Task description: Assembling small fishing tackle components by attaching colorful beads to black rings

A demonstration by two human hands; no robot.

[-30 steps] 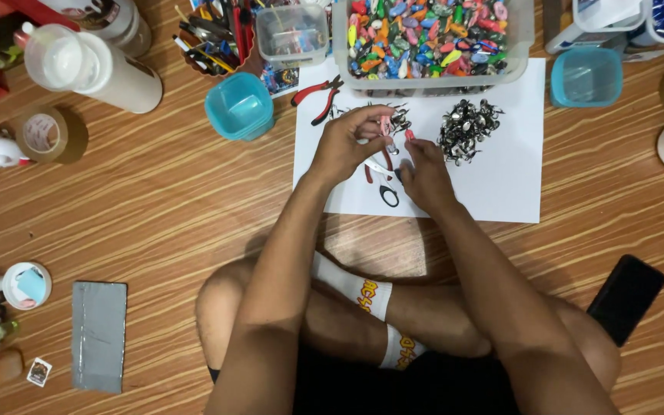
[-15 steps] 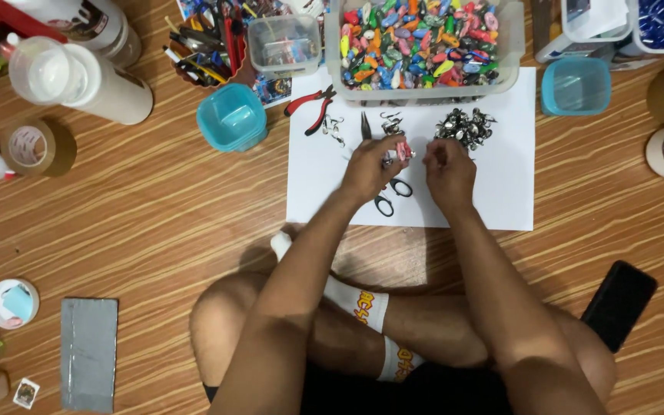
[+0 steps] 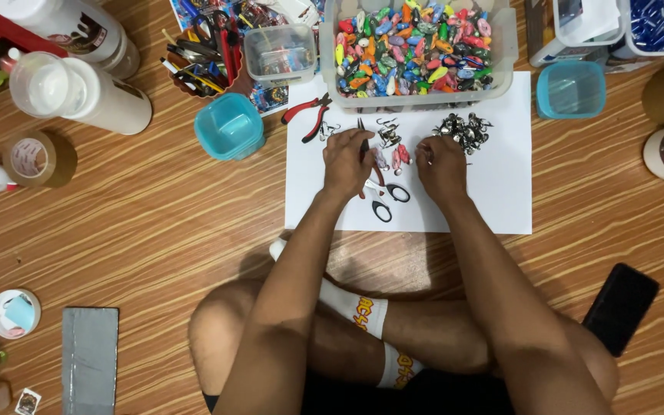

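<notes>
I sit cross-legged on a wooden floor with a white paper sheet [image 3: 493, 192] in front of me. My left hand [image 3: 346, 163] rests with its fingers curled over the blades of black-handled scissors [image 3: 384, 198]; whether it grips them is unclear. My right hand [image 3: 441, 165] pinches a small metal hook at its fingertips, beside a pile of metal hooks [image 3: 464, 131]. Two small pink lures [image 3: 397, 156] lie on the paper between my hands. Red-handled pliers [image 3: 306, 114] lie left of my left hand.
Behind the paper stands a clear tub of colourful lures [image 3: 416, 42], flanked by a teal cup [image 3: 230, 127] on the left and another teal cup [image 3: 572, 88] on the right. Bottles [image 3: 78, 92], a tape roll [image 3: 36, 157] and a pen holder [image 3: 201, 54] sit far left. A black phone [image 3: 620, 307] lies right.
My hands had been together holding a pink lure; they have since separated and dropped to the paper. The left one has settled over the scissors and the right one has gone toward the hook pile.
</notes>
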